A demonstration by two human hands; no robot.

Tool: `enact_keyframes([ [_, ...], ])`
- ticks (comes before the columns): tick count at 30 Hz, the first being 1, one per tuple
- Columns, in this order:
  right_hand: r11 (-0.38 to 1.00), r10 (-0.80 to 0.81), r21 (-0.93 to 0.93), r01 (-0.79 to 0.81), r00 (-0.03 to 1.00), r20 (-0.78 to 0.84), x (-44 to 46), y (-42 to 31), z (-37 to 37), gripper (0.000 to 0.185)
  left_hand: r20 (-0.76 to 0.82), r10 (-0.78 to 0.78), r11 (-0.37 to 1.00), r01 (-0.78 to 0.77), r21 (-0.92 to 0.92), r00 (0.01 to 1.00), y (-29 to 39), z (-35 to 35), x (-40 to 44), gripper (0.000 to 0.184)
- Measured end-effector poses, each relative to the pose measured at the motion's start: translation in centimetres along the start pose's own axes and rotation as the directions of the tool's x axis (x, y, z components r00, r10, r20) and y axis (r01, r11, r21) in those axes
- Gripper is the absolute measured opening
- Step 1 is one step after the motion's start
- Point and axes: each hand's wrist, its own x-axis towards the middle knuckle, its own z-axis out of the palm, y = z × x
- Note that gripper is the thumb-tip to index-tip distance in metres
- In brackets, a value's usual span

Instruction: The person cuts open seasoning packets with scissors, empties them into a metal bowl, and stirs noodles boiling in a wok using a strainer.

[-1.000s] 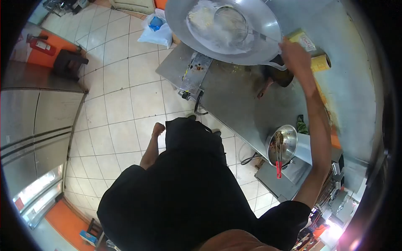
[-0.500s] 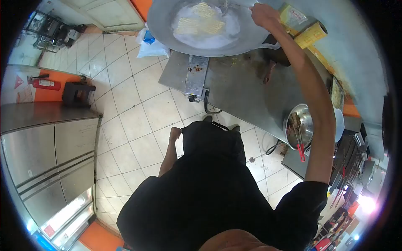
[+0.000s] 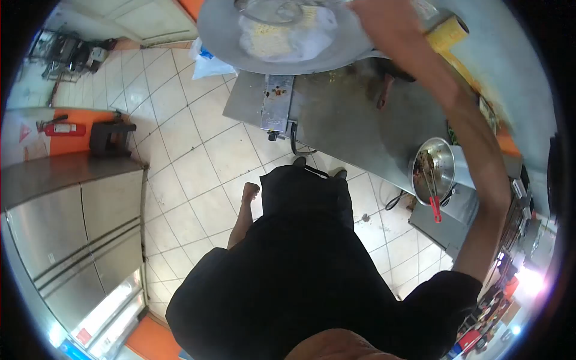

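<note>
A large grey wok [image 3: 225,42] stands at the top of the view. Blocks of pale noodles [image 3: 270,41] lie in its whitish, foamy liquid. My right hand [image 3: 381,21] is closed round the handle of a round wire strainer [image 3: 282,12], whose head is over the noodles. The hand is partly blurred and near the wok's right rim. My left hand [image 3: 251,192] hangs beside the black apron, away from the counter, with its fingers curled; whether it holds anything is hidden.
On the steel counter [image 3: 342,114] stands a metal bowl [image 3: 447,159] with red-handled tongs [image 3: 435,210]. A yellow roll [image 3: 447,35] lies behind my right arm. A plastic bag [image 3: 210,67] is left of the wok. Steel cabinets [image 3: 48,228] stand at the left.
The strainer has moved left across the noodles, with my right arm reaching further over the wok. The view has shifted as the head turned. My left hand still hangs at my side.
</note>
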Motion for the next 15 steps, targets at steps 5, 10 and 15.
enact_keyframes([
  [5,0.993,-0.008,0.12,0.011,1.0,-0.023,0.9,-0.7,7.2,0.019,-0.051,0.097,0.953,-0.107,-0.283,0.994,3.0,-0.8,-1.5,0.022],
  [10,0.994,0.091,0.066,-0.087,0.995,-0.049,0.1,1.4,0.3,0.019,-0.009,0.223,0.963,-0.222,-0.156,0.975,3.5,-1.5,0.1,0.024],
  [15,0.989,0.02,0.136,-0.051,0.976,0.217,-2.4,-1.1,2.6,0.022,-0.015,0.127,0.975,-0.128,-0.18,0.992,3.7,-1.3,-1.0,0.025],
])
